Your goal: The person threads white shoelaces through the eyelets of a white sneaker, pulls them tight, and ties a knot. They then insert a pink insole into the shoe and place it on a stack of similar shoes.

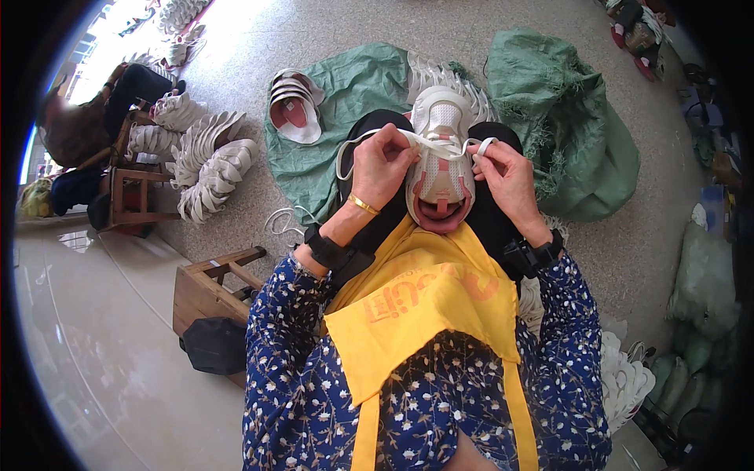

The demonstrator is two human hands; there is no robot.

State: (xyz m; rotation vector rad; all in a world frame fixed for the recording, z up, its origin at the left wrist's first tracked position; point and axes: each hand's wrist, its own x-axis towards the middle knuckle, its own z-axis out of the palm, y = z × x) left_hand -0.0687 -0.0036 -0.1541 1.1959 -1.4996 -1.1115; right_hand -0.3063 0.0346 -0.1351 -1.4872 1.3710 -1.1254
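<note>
One white shoelace [426,143], pinched in the fingertips of the left hand [382,166] and the right hand [503,174], crosses a white-and-pink shoe [441,179] parked right between the person's black-clad knees [378,122], toe pointing away.

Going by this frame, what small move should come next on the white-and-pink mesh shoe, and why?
Probably a gentle outward pull by the left hand and right hand on the flat white lace: their fingers pinch it on either side of the shoe, and it curves loosely across the top, suggesting slack.
</note>
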